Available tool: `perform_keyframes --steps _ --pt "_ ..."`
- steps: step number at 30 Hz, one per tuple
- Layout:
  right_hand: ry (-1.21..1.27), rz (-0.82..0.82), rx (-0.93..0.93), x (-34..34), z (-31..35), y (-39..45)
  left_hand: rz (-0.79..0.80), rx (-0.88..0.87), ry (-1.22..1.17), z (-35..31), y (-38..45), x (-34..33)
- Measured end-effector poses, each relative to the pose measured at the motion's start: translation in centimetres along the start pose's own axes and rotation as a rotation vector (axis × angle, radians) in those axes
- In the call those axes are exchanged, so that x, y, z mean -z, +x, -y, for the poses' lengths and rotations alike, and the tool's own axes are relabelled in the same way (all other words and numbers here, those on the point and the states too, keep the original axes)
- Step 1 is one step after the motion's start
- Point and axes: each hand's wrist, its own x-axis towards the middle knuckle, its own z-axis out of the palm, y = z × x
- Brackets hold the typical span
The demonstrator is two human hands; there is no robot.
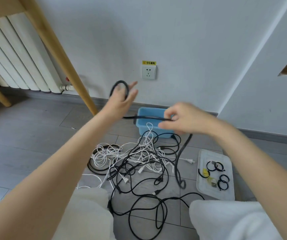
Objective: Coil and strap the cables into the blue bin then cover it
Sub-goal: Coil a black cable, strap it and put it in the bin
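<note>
My left hand [121, 98] is raised in front of the wall and holds a small loop of black cable [120, 87]. The same cable runs right to my right hand [179, 118], which pinches it above the blue bin [144, 125]. From there a blurred length of it hangs down to the floor. The bin stands open against the wall. A tangle of black and white cables [139, 158] lies on the floor in front of it. A clear lid [215, 174] lies flat to the right, with several black straps [223, 181] on it.
A wooden table leg [61, 56] slants down left of the bin, with a white radiator [12, 58] behind it. A wall socket [149, 72] sits above the bin. My knees in white trousers [90, 215] fill the bottom edge. Grey floor tiles spread to the left.
</note>
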Motion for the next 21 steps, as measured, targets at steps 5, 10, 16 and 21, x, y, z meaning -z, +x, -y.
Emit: perform_keyframes --steps 5,10,16,21 --pt "0.440 -0.166 0.153 1.8 -1.1 -0.8 0.290 0.095 -0.011 -0.4 -1.0 0.7" --pt "0.713 -0.330 0.111 1.9 -1.7 -0.6 0.534 0.197 -0.317 -2.6 -1.8 -1.0" --pt "0.929 -0.500 -0.033 2.1 -2.5 -0.4 0.651 0.194 -0.758 -4.7 -2.0 -2.6" --pt "0.896 -0.453 -0.197 0.9 -2.7 0.0 0.922 0.189 -1.095 -5.7 -1.6 -2.9"
